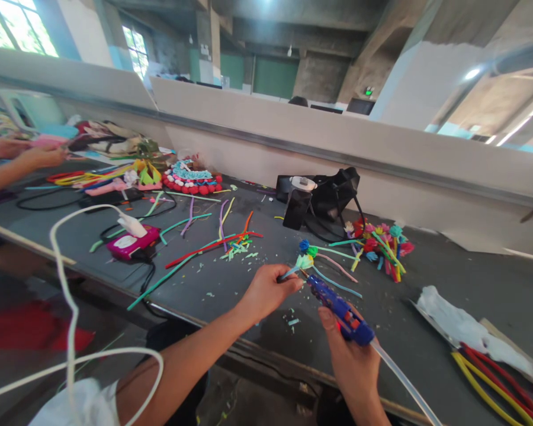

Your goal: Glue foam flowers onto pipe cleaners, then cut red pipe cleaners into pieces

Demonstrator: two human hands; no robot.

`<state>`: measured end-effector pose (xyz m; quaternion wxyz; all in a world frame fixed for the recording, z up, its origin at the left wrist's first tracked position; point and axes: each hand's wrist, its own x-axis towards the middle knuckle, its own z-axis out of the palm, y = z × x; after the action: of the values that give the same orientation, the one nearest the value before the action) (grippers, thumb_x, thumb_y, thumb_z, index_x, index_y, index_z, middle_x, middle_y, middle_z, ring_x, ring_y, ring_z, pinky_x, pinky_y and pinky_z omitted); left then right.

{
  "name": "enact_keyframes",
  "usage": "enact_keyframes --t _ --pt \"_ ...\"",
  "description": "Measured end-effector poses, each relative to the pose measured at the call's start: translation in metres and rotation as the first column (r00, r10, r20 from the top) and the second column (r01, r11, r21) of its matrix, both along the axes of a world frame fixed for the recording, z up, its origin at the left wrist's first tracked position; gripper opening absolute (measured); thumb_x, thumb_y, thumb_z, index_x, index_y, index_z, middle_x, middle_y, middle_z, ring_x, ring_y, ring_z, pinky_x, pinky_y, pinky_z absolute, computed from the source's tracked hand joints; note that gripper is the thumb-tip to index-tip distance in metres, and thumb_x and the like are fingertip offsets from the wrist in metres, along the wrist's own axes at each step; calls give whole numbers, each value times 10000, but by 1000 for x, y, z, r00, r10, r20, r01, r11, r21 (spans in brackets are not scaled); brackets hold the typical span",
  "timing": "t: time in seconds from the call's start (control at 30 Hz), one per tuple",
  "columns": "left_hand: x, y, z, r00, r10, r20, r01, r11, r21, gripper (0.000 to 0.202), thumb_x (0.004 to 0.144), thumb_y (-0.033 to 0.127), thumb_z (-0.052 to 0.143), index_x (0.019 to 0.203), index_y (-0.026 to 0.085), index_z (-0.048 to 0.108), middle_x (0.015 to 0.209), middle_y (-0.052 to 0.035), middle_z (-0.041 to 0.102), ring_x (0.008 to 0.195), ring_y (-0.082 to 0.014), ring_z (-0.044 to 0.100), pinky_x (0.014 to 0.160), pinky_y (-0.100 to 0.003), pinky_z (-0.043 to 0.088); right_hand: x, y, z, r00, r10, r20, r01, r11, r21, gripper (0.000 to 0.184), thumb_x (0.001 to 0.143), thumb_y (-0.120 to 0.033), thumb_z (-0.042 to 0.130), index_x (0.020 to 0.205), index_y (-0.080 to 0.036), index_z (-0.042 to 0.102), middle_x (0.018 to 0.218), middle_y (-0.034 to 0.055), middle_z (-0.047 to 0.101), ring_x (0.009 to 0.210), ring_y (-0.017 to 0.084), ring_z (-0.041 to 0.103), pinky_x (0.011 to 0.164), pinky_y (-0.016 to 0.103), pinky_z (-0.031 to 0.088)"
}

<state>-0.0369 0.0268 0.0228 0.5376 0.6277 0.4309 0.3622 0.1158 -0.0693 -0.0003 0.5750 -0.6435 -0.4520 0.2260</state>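
Note:
In my left hand [270, 293], fingers pinched, is the light-blue stem of a pipe-cleaner flower [304, 262] with a pale green head. My right hand [355, 370] is wrapped round a blue hot glue gun [341, 311], its nozzle close to the flower head; I cannot tell if they touch. A clear glue stick [406, 383] sticks out of its back end. Just behind the held flower lie other finished flowers with a blue head [304, 246] and a green head. Small green pipe-cleaner clippings [293, 322] are scattered below my hands.
A bundle of colourful flowers [388, 247] lies right of a black bag [343, 192] and a dark phone [296, 208]. Scissors [493, 381] rest at the right front. Leftwards are loose pipe cleaners [195, 253], a magenta power strip [131, 242], a white cable [62, 260] and another person's hands [39, 157].

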Motion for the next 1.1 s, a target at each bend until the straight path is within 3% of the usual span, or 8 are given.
enact_keyframes --t 0.23,0.6,0.7,0.83,0.97,1.1 --pt "0 0 0 1000 -8 -16 8 1000 -2 323 760 456 635 689 141 625 558 63 368 565 -96 301 530 -232 217 -3 -1 7 1000 -29 6 29 999 -22 310 724 -479 733 727 -178 660 542 -46 508 513 124 423 500 236 392" --pt "-3 0 3 1000 -12 5 12 1000 2 337 746 467 649 684 137 625 565 63 368 578 -93 303 542 -232 221 -3 1 4 999 -40 -3 40 999 -21 342 719 -502 729 741 -168 659 548 -51 515 504 108 416 484 228 376" --pt "-3 -1 7 999 11 33 -9 999 -52 344 714 475 673 665 140 611 551 68 361 569 -88 291 537 -235 205 -7 1 9 995 -90 -44 91 995 36 360 694 -519 737 712 -169 654 548 -41 547 487 109 435 467 234 368" --pt "-2 -3 13 994 27 102 -9 985 -171 346 677 478 717 701 145 627 533 78 376 521 -73 264 506 -239 182 -7 1 17 980 -173 -97 178 983 37 346 647 -492 783 693 -169 665 571 -9 620 530 152 554 522 260 454" --pt "-1 -6 15 969 -12 247 92 944 -316 350 631 456 775 715 150 627 489 92 353 463 -58 234 469 -251 133 -3 5 14 948 -262 -181 268 963 8 364 607 -451 828 773 -147 715 711 51 717 648 207 665 622 305 534" --pt "3 -12 17 931 -52 360 211 884 -418 375 602 435 820 718 146 611 487 104 326 450 -40 191 464 -254 91 -2 12 6 940 -222 -258 249 965 78 355 627 -415 831 860 -161 744 787 48 734 684 186 669 651 296 540"
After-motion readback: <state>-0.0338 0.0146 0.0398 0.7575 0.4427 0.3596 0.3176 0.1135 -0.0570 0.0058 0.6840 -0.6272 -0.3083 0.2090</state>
